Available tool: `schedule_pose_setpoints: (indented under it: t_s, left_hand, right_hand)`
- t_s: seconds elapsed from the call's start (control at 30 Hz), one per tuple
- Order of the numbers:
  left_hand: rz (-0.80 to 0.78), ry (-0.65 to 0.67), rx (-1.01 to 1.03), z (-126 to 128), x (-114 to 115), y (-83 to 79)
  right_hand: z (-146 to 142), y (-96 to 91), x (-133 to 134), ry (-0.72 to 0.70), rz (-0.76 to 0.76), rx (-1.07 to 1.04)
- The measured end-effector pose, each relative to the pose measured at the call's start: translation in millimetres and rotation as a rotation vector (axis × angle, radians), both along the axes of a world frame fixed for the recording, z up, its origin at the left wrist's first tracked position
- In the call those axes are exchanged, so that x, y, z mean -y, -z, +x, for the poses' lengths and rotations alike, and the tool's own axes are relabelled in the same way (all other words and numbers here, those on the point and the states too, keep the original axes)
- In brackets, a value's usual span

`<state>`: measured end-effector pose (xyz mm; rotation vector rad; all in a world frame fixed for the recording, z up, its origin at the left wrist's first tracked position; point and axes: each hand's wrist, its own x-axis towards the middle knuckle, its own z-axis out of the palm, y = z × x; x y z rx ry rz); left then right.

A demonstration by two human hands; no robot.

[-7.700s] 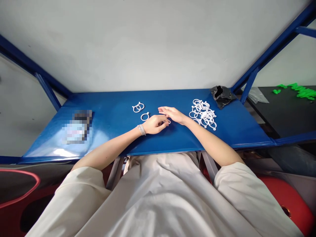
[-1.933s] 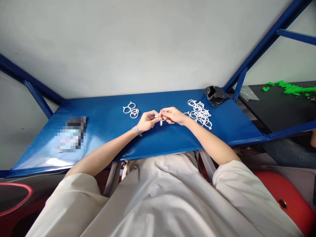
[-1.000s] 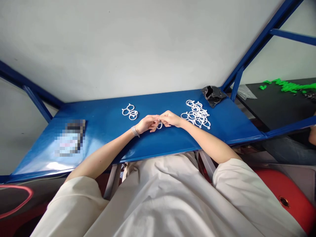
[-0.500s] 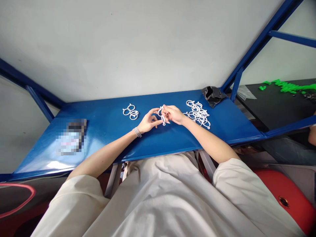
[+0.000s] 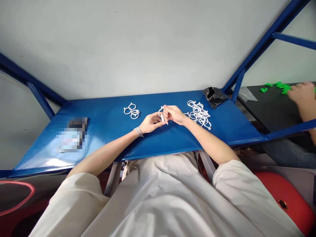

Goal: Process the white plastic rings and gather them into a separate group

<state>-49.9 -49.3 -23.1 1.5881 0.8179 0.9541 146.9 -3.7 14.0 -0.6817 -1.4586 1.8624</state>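
Both my hands meet over the middle of the blue table (image 5: pixel 103 130). My left hand (image 5: pixel 150 121), with a bracelet at the wrist, and my right hand (image 5: pixel 174 114) pinch the same white plastic ring (image 5: pixel 161 113) between their fingertips, a little above the tabletop. A pile of several white rings (image 5: pixel 199 113) lies just right of my right hand. A small group of three white rings (image 5: pixel 131 110) lies to the left of my left hand.
A crumpled black bag (image 5: pixel 213 94) sits at the table's back right corner. A blurred flat object (image 5: pixel 71 134) lies at the left. Another person's hand (image 5: pixel 300 93) reaches over green parts (image 5: pixel 276 86) on a dark table at right. Blue frame bars rise on both sides.
Both hands have kept the white ring between them, lifting it off the table and turning it. Another person's hand has come into view at the far right.
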Motion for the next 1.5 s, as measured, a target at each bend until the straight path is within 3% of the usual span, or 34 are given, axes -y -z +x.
schedule_pose_setpoints:
  t_s: [0.33, 0.6, 0.77, 1.0, 1.33, 1.5]
  left_hand:
    - [-0.008, -0.125, 0.153, 0, -3, 9.4]
    - [-0.041, -0.123, 0.197, -1, -4, 4.7]
    - [0.016, -0.21, 0.139, 1, -3, 3.7]
    - [0.046, -0.239, 0.119, 0, -4, 2.5]
    - [0.053, -0.23, 0.014, -2, -1, -3.4]
    - [0.126, -0.192, -0.103, -4, -1, -6.4]
  right_hand:
    - [1, 2.0, 1, 0.008, 0.118, 0.208]
    - [2, 4.7, -1, 0.001, 0.057, 0.262]
    - [-2, 10.2, 0, 0.073, 0.175, 0.359]
    - [0, 1.5, 1, 0.226, 0.285, 0.353]
    - [1, 3.0, -1, 0.202, 0.216, 0.295]
    - [2, 1.5, 0, 0.122, 0.227, 0.263]
